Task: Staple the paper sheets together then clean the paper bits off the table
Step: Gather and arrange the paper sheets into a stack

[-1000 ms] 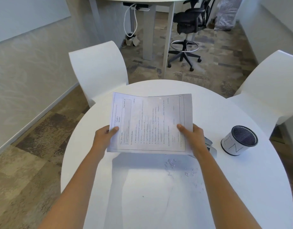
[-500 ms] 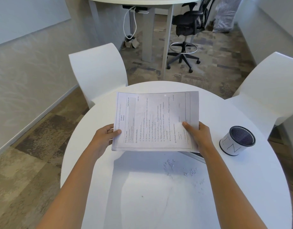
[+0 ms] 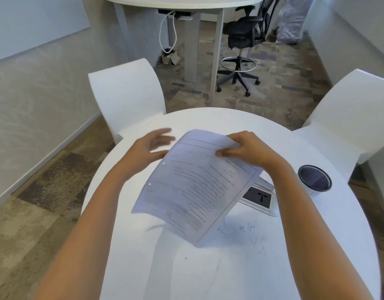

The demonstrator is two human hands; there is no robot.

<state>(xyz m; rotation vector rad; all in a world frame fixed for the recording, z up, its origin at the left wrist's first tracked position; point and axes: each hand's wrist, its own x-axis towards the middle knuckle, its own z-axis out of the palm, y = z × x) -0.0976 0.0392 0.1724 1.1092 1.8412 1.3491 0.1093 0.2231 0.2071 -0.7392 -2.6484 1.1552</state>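
Printed paper sheets (image 3: 193, 187) hang tilted above the round white table (image 3: 208, 267), turned so one corner points down toward me. My right hand (image 3: 245, 151) pinches their far top edge between thumb and fingers. My left hand (image 3: 151, 146) is blurred beside the sheets' left edge, fingers spread, holding nothing. Small white paper bits (image 3: 249, 229) lie scattered on the table under and right of the sheets' lower corner. A stapler-like object (image 3: 263, 182) peeks out behind the sheets' right edge, mostly hidden.
A white socket panel (image 3: 260, 199) lies on the table right of the sheets. A round cup with a dark mesh top (image 3: 314, 180) stands at the table's right side. White chairs (image 3: 130, 98) stand at the far left and far right (image 3: 347, 118).
My left hand has let go of the sheets and moved up to the left. My right hand has turned the sheets from level to a tilted diagonal, uncovering the socket panel.
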